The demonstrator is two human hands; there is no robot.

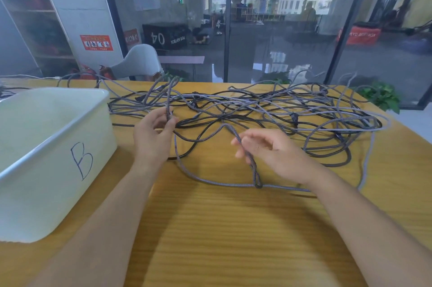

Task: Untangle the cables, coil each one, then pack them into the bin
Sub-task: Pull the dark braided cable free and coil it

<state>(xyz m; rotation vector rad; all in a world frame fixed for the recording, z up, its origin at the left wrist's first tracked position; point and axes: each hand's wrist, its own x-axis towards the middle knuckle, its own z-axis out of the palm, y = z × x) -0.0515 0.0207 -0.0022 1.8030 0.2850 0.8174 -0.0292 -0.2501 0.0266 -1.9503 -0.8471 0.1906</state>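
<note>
Untangling stage: cables (pixel 257 109) lie knotted across the table (pixel 233 228), beside the empty bin (pixel 58 146).
Left hand (pixel 154 137): pinching a raised braided cable (pixel 168 102) between thumb and fingers.
Right hand (pixel 268 149): fingers loosely curled round a braided loop (pixel 251 165), probably gripping; blur obscures contact.
Handling: light, limp, snag-prone; hold near a free end, not mid-tangle.

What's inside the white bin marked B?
Nothing visible inside the white plastic bin marked B: bare floor and walls, no cables. Its near wall hides the closest strip of floor. The tangled grey and black cables remain on the wooden table.
</note>
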